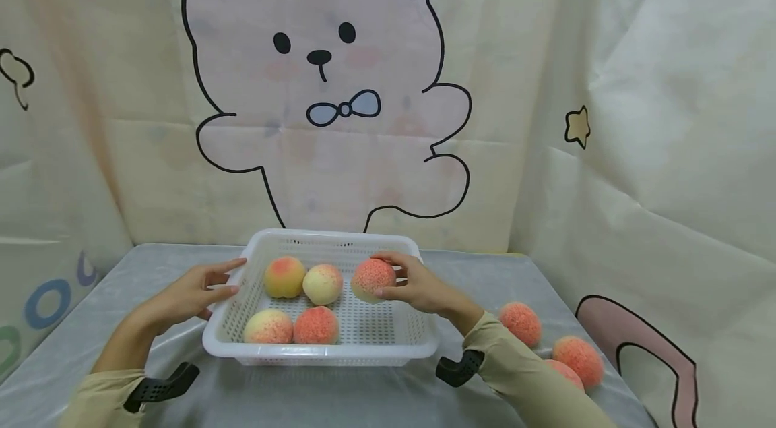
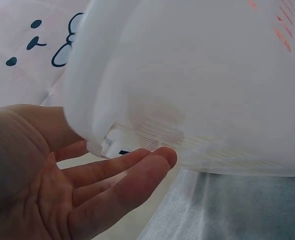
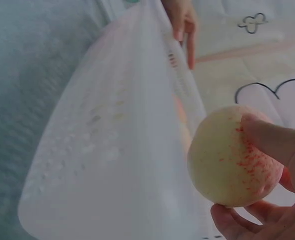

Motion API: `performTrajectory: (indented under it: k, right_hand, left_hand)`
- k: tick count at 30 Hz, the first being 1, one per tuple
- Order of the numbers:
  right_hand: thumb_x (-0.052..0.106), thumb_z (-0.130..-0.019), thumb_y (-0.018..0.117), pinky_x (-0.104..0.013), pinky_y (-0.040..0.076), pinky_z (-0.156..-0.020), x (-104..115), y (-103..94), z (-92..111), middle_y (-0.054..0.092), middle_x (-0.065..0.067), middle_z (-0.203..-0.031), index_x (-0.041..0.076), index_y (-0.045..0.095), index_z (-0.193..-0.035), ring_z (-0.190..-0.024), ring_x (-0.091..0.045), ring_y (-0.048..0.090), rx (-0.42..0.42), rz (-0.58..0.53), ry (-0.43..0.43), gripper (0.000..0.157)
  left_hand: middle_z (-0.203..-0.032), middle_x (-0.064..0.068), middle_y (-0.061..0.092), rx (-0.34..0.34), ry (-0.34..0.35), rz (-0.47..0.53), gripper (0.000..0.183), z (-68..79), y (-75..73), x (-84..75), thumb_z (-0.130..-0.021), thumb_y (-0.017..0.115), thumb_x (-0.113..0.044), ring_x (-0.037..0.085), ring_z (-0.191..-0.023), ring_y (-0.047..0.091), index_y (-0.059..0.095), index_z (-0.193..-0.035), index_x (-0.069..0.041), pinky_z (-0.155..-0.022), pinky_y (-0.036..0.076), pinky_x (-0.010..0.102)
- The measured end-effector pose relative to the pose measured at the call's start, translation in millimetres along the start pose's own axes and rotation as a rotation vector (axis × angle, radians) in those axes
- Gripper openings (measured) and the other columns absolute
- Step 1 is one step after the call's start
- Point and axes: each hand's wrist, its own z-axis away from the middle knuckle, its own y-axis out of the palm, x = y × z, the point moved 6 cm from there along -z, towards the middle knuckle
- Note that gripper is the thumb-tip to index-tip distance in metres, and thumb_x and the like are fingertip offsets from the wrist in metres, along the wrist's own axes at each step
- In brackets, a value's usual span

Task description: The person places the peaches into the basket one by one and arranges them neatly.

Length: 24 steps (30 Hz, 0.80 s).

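Observation:
My right hand (image 1: 424, 284) grips a speckled peach (image 1: 371, 281) over the right part of a white perforated plastic basket (image 1: 321, 351). Close up in the right wrist view, this peach (image 3: 220, 170) is pale yellow with red specks, with the thumb on one side and fingers on the other. Inside the basket sit several more peaches, among them a yellow-orange one (image 1: 284, 277) and a red one (image 1: 316, 325). At the basket's left rim is my left hand (image 1: 182, 293), its fingers extended; the left wrist view has the fingertips (image 2: 162, 156) right by the basket's outer wall.
On the grey cloth-covered table (image 1: 291, 395), to the right of the basket, lie 3 red peaches, one (image 1: 519, 324) farther back and another (image 1: 578, 360) nearer; the right sleeve (image 1: 533, 374) partly hides the third. A curtain (image 1: 315, 165) with a cartoon bear hangs behind.

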Motion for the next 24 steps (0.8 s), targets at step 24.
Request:
performTrajectory:
  k: [24]
  right_hand:
    - [0.008, -0.089, 0.076, -0.029, 0.054, -0.081, -27, 47.6, -23, 0.062, -0.017, -0.133, 0.002, 0.054, -0.142, -0.104, -0.021, 0.062, 0.005, 0.007, 0.133, 0.057]
  left_hand:
    - [-0.14, 0.035, 0.052, 0.028, 0.023, 0.024, 0.073, -1.6, 1.5, 1.6, -0.103, 0.059, -0.023, 0.026, -0.102, 0.067, 0.02, -0.161, -0.003, -0.072, 0.062, 0.04]
